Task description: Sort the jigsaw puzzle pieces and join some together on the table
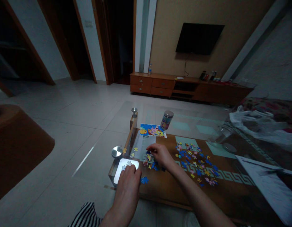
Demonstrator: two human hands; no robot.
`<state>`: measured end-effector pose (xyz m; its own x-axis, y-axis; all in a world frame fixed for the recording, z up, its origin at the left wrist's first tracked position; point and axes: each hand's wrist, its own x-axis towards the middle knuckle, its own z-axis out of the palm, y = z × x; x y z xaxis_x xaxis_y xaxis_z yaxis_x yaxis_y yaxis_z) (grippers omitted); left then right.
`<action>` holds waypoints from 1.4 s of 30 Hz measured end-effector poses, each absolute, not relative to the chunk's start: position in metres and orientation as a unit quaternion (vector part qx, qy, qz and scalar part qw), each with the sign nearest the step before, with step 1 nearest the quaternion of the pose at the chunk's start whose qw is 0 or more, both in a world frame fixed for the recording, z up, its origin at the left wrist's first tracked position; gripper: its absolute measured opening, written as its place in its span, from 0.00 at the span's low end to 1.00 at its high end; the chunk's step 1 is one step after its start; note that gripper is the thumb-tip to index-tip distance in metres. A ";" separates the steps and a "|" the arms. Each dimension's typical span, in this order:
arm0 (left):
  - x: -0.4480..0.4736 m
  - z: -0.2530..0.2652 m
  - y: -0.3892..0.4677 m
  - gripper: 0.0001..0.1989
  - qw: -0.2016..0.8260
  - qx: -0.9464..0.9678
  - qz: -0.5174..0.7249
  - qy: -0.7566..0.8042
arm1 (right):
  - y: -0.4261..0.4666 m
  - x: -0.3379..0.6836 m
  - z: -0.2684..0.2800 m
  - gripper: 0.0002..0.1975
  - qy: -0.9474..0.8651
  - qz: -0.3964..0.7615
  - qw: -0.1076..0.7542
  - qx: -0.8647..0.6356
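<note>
My left hand (130,180) lies over a small white board (117,177) at the table's near left corner, its fingers curled down. Grey puzzle pieces (129,163) rest face down on that board by my fingertips; what the fingers hold, if anything, is hidden. My right hand (162,155) pinches at the left edge of a small heap of puzzle pieces (149,163), with a dark blue piece at its fingertips. A larger spread of colourful puzzle pieces (198,162) covers the table to the right. One blue piece (144,180) sits beside my left hand.
Behind the heap lies a cartoon picture card (151,130), with a lidded can (167,120) next to it. Yellow pieces (135,149) lie by a round metal table fitting (116,151). To the right are a clear jar (221,134), a plastic bag (254,127) and papers (266,186).
</note>
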<state>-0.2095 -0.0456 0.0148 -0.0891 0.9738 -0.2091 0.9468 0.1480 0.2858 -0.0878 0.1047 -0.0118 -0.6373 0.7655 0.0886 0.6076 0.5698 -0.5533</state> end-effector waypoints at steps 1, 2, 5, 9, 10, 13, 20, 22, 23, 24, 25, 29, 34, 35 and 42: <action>-0.210 0.015 -0.045 0.15 0.176 0.651 0.039 0.738 | 0.105 -0.087 -0.011 0.17 -0.868 0.249 0.166 -0.396; -0.210 0.014 -0.045 0.15 0.176 0.649 0.039 0.739 | 0.106 -0.087 -0.011 0.18 -0.865 0.251 0.170 -0.399; -0.213 0.012 -0.044 0.14 0.177 0.647 0.042 0.740 | 0.108 -0.081 -0.006 0.17 -0.857 0.235 0.181 -0.421; -0.216 0.007 -0.042 0.15 0.174 0.645 0.053 0.742 | 0.100 -0.072 0.003 0.12 -0.860 0.196 0.165 -0.441; -0.217 0.006 -0.042 0.15 0.175 0.644 0.055 0.742 | 0.095 -0.072 0.004 0.11 -0.868 0.186 0.152 -0.435; -0.217 0.003 -0.042 0.15 0.172 0.643 0.067 0.743 | 0.076 -0.072 0.006 0.07 -0.897 0.170 0.123 -0.390; -0.222 -0.006 -0.044 0.13 0.165 0.650 0.144 0.727 | 0.056 -0.063 0.005 0.08 -0.904 0.203 0.131 -0.353; -0.230 -0.012 -0.040 0.13 0.145 0.656 0.193 0.715 | 0.061 -0.054 0.002 0.10 -0.884 0.196 0.178 -0.385; -0.235 -0.017 -0.037 0.14 0.123 0.656 0.215 0.713 | 0.065 -0.049 0.000 0.12 -0.869 0.185 0.206 -0.410; -0.240 -0.021 -0.033 0.15 0.093 0.650 0.231 0.718 | 0.068 -0.045 -0.003 0.14 -0.854 0.170 0.228 -0.435; -0.244 -0.026 -0.029 0.17 0.062 0.641 0.239 0.727 | 0.070 -0.041 -0.006 0.16 -0.842 0.155 0.240 -0.457; -0.251 -0.041 -0.016 0.23 -0.007 0.623 0.185 0.760 | 0.066 -0.037 -0.020 0.22 -0.835 0.137 0.180 -0.501; -0.241 -0.041 -0.005 0.25 -0.008 0.643 0.086 0.761 | 0.051 -0.050 -0.031 0.26 -0.853 0.141 0.139 -0.482; -0.238 -0.041 -0.003 0.26 -0.011 0.652 0.079 0.754 | 0.051 -0.053 -0.033 0.26 -0.855 0.143 0.143 -0.478; -0.225 -0.056 0.006 0.28 -0.021 0.728 0.045 0.684 | 0.056 -0.072 -0.048 0.25 -0.869 0.175 0.166 -0.432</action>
